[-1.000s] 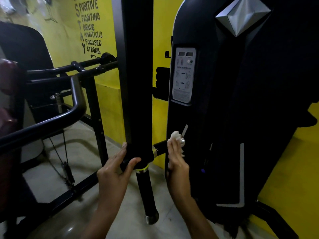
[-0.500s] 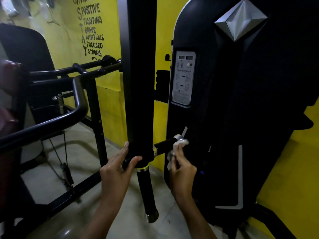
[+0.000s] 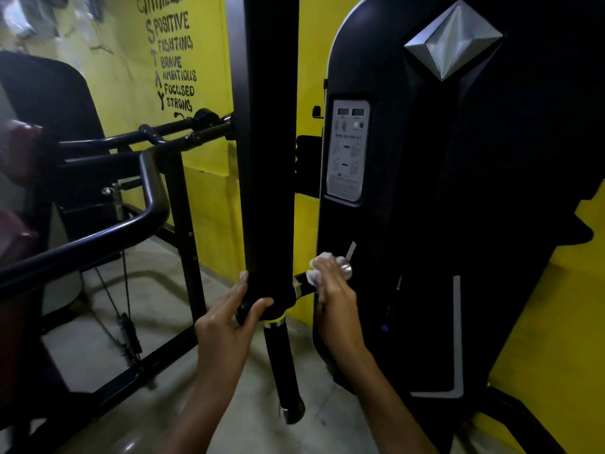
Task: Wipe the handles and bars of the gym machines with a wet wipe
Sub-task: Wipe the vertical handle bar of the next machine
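1. Step in hand: wiping the short side handle [image 3: 303, 284], which sticks out of the bottom joint of the upright arm [image 3: 268, 158]. The wet wipe [image 3: 319, 265] is bunched on that handle, right by the chrome end cap [image 3: 344, 267].
2. The right hand [image 3: 334, 296] grasps the wipe, fingers curled over wipe and handle together. The left hand [image 3: 229, 319] holds nothing. Its straight fingers and thumb press on the joint, probably steadying the arm.
3. Next move, my guess: stroke the wipe back toward the joint, since that stretch of handle is bare. Then the lower handle [image 3: 283, 362] below the joint, which needs a re-grip to wrap a vertical bar. The curved bar [image 3: 98, 237] far left is well apart and means stepping over.
4. Hidden: the right hand covers the handle's underside and how far the wipe wraps round.
5. Can't tell if the wipe is wet.
6. Instruction plate [image 3: 347, 152] print is too small to read. The left edge is dark and blurred.
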`<state>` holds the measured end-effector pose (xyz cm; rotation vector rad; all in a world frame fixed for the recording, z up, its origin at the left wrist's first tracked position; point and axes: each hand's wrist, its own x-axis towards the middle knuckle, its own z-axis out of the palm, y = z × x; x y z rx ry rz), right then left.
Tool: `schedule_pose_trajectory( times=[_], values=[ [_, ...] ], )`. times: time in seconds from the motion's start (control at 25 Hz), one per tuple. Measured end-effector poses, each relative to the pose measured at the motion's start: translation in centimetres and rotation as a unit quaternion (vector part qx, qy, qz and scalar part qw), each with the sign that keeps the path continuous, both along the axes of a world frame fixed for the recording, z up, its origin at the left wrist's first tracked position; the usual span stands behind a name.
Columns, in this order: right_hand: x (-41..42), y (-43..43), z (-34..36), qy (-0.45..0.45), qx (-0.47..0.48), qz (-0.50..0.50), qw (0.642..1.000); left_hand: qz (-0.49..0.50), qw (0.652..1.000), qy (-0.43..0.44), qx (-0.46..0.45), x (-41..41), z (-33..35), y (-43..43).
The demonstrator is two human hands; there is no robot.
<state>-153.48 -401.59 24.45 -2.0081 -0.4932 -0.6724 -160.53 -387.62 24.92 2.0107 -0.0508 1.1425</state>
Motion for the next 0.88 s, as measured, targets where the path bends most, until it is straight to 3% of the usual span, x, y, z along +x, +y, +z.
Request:
schedule_pose_trajectory(
  times=[0.12, 0.28, 0.36, 0.56, 0.64, 0.68, 0.76, 0.88],
  values=[
    [-1.2, 0.1, 0.1, -0.007, 0.008, 0.075, 0.997, 0.006, 1.000, -0.002, 0.004, -0.1, -0.2, 0.1],
    [-0.9, -1.7, 0.6, -0.083, -0.168, 0.129, 0.974, 0.003, 1.000, -0.005, 0.009, -0.2, -0.2, 0.2],
    [0.9, -3.9, 1.0, -0.078, -0.222, 0.104, 0.966, -0.002, 1.000, -0.010, 0.003, -0.2, -0.1, 0.2],
    [3.1, -5.1, 3.1, 0.007, -0.134, 0.019, 0.991, -0.005, 1.000, -0.013, -0.003, 0.1, -0.1, -0.2],
    [1.5, -2.9, 2.9, 0.023, -0.200, 0.124, 0.972, 0.005, 1.000, -0.011, 0.005, 0.1, -0.1, -0.1],
    [0.7, -2.1, 2.7, -0.014, -0.246, 0.161, 0.956, 0.009, 1.000, -0.008, 0.007, 0.0, -0.1, -0.1],
    [0.8, -2.6, 2.9, -0.079, -0.307, 0.173, 0.933, 0.011, 1.000, -0.004, 0.007, -0.2, 0.0, 0.0],
    [3.5, -5.3, 3.1, -0.056, -0.319, 0.142, 0.935, -0.001, 1.000, -0.007, 0.001, -0.2, 0.0, 0.0]
  ],
)
